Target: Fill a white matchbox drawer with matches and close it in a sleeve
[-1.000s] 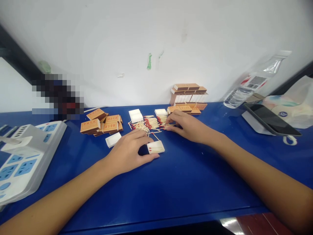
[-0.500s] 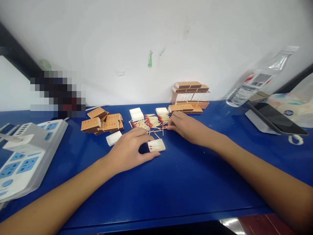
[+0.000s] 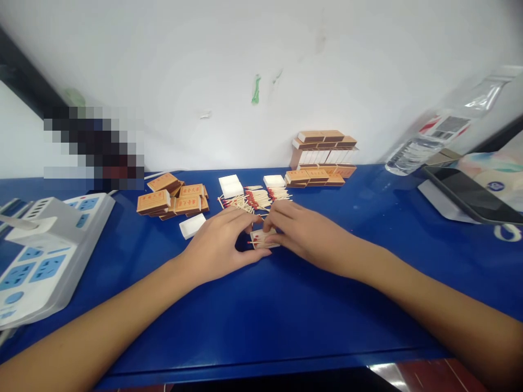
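Blue worktop (image 3: pixel 310 305) is carrying everything, and at its middle both hands are meeting over 1 small white tray (image 3: pixel 263 238). The left hand (image 3: pixel 218 245) is bracing the tray from its left side, thumb along the near edge and fingers curling over the far edge, so its grip is clasping the tray. The right hand (image 3: pixel 300 234) is pressing in from the right with fingertips pinched together over the tray; it seems to be laying matches into it, though how many it is pinching is too small to tell. A few red-tipped sticks are already lying in the tray.

Just beyond the hands, the match pile (image 3: pixel 255 198) is lying loose. 2 more empty trays (image 3: pixel 231 186) are sitting at the far edge of that pile, and another (image 3: pixel 192 225) is lying to the left of the left hand. Left of the pile, orange sleeves (image 3: pixel 171 198) are lying in a heap; at the far right of the pile, finished boxes (image 3: pixel 322 155) are standing stacked against the wall.

Judging from this, the filling step is under way and the tray is looking far from full. The next move is calling for the right hand to be letting its matches go flat, heads all pointing one way, while the left is keeping the tray from sliding; then reaching back to the pile for another pinch.
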Tool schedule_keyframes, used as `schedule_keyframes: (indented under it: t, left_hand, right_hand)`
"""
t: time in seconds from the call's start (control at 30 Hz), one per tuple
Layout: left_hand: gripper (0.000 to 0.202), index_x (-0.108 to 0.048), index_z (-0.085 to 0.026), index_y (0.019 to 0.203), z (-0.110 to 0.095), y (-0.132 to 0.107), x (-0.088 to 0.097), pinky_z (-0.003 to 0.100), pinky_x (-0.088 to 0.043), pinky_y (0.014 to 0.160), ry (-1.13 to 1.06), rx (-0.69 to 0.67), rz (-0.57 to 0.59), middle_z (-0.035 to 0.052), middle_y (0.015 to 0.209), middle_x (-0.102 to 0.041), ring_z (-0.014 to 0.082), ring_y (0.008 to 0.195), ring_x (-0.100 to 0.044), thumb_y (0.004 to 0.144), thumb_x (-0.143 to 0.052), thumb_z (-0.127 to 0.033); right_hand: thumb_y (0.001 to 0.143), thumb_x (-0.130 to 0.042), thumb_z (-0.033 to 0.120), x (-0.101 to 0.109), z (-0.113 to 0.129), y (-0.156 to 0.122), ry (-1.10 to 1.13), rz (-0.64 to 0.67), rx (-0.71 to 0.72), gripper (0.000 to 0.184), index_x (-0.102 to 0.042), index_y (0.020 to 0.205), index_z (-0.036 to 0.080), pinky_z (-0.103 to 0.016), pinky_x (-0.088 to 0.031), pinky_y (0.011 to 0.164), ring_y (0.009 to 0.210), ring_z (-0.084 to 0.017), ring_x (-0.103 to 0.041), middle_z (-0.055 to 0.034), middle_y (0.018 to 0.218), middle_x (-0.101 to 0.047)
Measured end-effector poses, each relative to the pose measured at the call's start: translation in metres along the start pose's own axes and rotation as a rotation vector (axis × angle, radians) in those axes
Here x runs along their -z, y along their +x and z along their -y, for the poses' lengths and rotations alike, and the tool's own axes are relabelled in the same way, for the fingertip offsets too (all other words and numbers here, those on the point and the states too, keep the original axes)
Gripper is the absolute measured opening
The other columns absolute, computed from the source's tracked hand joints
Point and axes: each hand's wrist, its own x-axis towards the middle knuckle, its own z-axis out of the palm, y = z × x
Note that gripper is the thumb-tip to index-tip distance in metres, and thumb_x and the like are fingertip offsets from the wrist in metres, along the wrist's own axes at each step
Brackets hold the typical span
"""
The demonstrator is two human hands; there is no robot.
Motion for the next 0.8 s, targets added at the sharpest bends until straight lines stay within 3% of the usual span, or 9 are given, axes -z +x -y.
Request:
schedule_keyframes:
  t: [0.17,0.33,0.63,0.8]
  left_hand:
    - [0.035,-0.069,-0.018,0.104,0.001,0.000,0.001,0.035,-0.049,0.077,-0.013,-0.015,0.016,0.0013,0.090,-0.069,0.0211,0.084,-0.064,0.085,-0.086,-0.043]
    - [0.048,-0.066,-0.018,0.118,0.002,-0.002,0.000,0.035,-0.050,0.077,0.000,-0.052,-0.029,0.0021,0.093,-0.069,0.0211,0.085,-0.064,0.085,-0.087,-0.045]
    - [0.053,-0.065,-0.018,0.125,0.003,-0.003,-0.001,0.036,-0.052,0.080,-0.019,-0.056,-0.024,0.0021,0.095,-0.070,0.0217,0.089,-0.066,0.084,-0.087,-0.043]
    - [0.052,-0.064,-0.019,0.125,0.003,-0.003,-0.001,0.036,-0.053,0.079,-0.010,-0.051,-0.014,0.0019,0.095,-0.069,0.0215,0.089,-0.066,0.085,-0.087,-0.041]
  right_hand:
    - [0.104,-0.061,0.025,0.015,-0.010,-0.005,0.119,-0.028,-0.029,0.009,-0.068,0.105,0.020,-0.031,-0.048,0.074,0.087,-0.019,-0.062,-0.0065,0.106,-0.064]
    - [0.105,-0.060,0.026,0.002,-0.005,-0.005,0.216,0.018,-0.041,0.014,-0.071,0.101,0.019,-0.031,-0.048,0.076,0.085,-0.018,-0.063,-0.0062,0.102,-0.064]
    - [0.107,-0.057,0.027,0.001,-0.001,-0.005,0.123,0.082,-0.116,0.018,-0.069,0.096,0.018,-0.032,-0.048,0.075,0.084,-0.019,-0.064,-0.0073,0.104,-0.065]
    - [0.106,-0.055,0.023,-0.005,0.004,-0.003,0.101,0.027,-0.126,0.016,-0.066,0.096,0.017,-0.033,-0.048,0.075,0.087,-0.020,-0.064,-0.0079,0.104,-0.065]
